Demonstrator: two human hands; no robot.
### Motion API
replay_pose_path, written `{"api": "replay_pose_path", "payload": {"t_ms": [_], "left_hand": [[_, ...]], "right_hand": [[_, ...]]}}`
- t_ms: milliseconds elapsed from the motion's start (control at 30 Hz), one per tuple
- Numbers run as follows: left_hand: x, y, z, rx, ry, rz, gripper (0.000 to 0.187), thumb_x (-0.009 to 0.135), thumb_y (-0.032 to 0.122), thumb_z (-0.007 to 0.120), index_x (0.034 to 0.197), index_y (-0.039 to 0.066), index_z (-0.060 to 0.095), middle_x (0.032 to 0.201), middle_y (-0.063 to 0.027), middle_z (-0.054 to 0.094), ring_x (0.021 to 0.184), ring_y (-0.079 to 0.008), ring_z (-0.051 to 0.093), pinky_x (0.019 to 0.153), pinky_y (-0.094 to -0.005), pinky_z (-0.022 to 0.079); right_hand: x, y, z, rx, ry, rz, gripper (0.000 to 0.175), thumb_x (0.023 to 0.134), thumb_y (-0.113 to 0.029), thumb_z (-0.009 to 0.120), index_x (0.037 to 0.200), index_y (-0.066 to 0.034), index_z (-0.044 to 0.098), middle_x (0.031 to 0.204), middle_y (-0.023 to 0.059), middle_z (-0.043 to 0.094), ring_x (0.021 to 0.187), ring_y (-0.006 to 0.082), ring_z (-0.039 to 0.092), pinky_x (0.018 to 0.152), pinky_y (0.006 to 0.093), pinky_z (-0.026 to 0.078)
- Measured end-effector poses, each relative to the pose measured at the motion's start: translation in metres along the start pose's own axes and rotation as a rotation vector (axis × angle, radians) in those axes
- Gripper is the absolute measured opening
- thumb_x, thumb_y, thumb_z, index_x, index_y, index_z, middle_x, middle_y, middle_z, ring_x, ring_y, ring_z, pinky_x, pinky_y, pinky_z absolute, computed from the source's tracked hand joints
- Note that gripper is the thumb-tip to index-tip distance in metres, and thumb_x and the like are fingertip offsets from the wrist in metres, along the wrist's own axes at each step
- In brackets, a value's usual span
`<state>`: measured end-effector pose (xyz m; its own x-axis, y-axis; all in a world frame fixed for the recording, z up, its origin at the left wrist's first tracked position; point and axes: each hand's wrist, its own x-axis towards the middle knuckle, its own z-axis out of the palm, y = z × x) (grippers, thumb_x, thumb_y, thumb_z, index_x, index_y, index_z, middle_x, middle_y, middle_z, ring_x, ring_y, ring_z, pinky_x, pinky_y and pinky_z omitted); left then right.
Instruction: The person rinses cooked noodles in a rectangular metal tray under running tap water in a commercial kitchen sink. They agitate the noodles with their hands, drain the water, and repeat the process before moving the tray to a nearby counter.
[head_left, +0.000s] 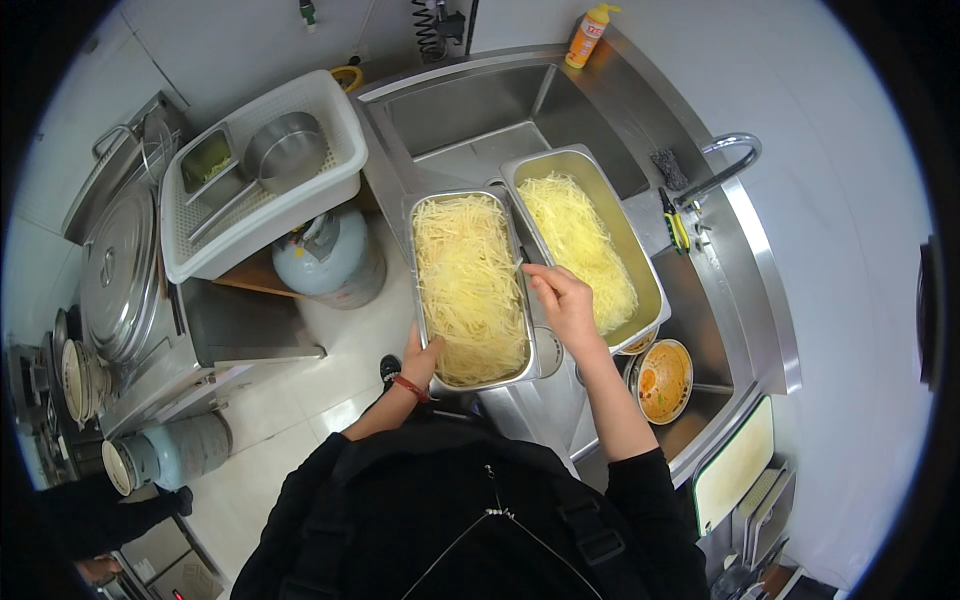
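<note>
A deep steel pan (413, 300) heaped with pale yellow shreds (472, 292), which look like shredded potato, stands in front of me. My left hand (421, 360) grips its near left rim, the thumb over the edge by the shreds. My right hand (564, 300) is between this pan and a second one, its thumb and forefinger pinched at the first pan's right rim; a small pale bit, perhaps a shred, shows at the fingertips. The second steel pan (630, 232), also holding yellow shreds (581, 247), sits tilted to the right, partly behind my right hand.
Steel sink basins (480, 112) lie beyond and right, with a faucet (739, 142), scrubber (667, 166), green-handled pliers or scissors (675, 225) and stained bowls (664, 381). Left are a white plastic basket (262, 240) with a steel saucepan (285, 150), and gas cylinders (330, 262). Another person's leg (120, 517) shows lower left.
</note>
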<state>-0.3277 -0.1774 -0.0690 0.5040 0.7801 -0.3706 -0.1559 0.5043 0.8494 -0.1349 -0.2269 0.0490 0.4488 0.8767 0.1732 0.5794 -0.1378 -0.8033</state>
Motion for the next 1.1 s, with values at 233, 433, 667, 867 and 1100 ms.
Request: {"api": "replay_pose_path", "payload": {"t_ms": [233,433,667,867,1100], "left_hand": [[0.004,-0.003,-0.001,0.016,0.005,0.038,0.047,0.071,-0.002,0.04,0.114,0.004,0.024,0.1,-0.0075,0.042,0.089,-0.0146,0.042,0.074,-0.0237,0.036],[0.005,-0.003,-0.004,0.066,0.002,0.059,0.047,0.071,-0.003,0.041,0.114,0.004,0.024,0.102,-0.0079,0.041,0.091,-0.0146,0.041,0.076,-0.0236,0.034],[0.001,0.003,0.0,-0.002,-0.006,0.013,0.047,0.071,-0.003,0.04,0.114,0.004,0.024,0.101,-0.0078,0.041,0.09,-0.0144,0.042,0.075,-0.0241,0.035],[0.004,-0.004,-0.008,-0.013,-0.029,-0.012,0.045,0.072,-0.002,0.039,0.114,0.005,0.024,0.099,-0.008,0.042,0.087,-0.0151,0.043,0.072,-0.0244,0.037],[0.001,0.004,-0.002,-0.009,-0.016,-0.035,0.045,0.072,-0.001,0.039,0.114,0.005,0.024,0.1,-0.0084,0.042,0.087,-0.0158,0.043,0.073,-0.0246,0.036]], "right_hand": [[-0.018,0.027,0.032,-0.155,-0.009,-0.145,0.029,0.071,-0.007,0.047,0.099,-0.0017,0.044,0.096,0.0163,0.045,0.087,0.025,0.045,0.074,0.0297,0.037],[-0.016,0.033,0.059,-0.179,-0.111,-0.07,0.042,0.07,-0.017,0.048,0.106,0.0007,0.035,0.11,0.0209,0.033,0.103,0.0319,0.03,0.087,0.037,0.022],[-0.012,0.033,0.051,-0.141,-0.145,-0.068,0.039,0.07,-0.017,0.048,0.104,-0.0004,0.038,0.106,0.0188,0.038,0.103,0.0303,0.031,0.086,0.0373,0.022],[-0.011,0.003,0.02,0.019,0.0,-0.123,0.021,0.07,-0.007,0.047,0.09,-0.0017,0.048,0.095,0.0143,0.047,0.087,0.0266,0.046,0.074,0.0302,0.037],[-0.003,0.024,-0.043,-0.066,0.154,0.079,0.013,0.07,-0.003,0.045,0.079,-0.0015,0.053,0.077,0.012,0.053,0.065,0.0204,0.052,0.056,0.0252,0.041]]}}
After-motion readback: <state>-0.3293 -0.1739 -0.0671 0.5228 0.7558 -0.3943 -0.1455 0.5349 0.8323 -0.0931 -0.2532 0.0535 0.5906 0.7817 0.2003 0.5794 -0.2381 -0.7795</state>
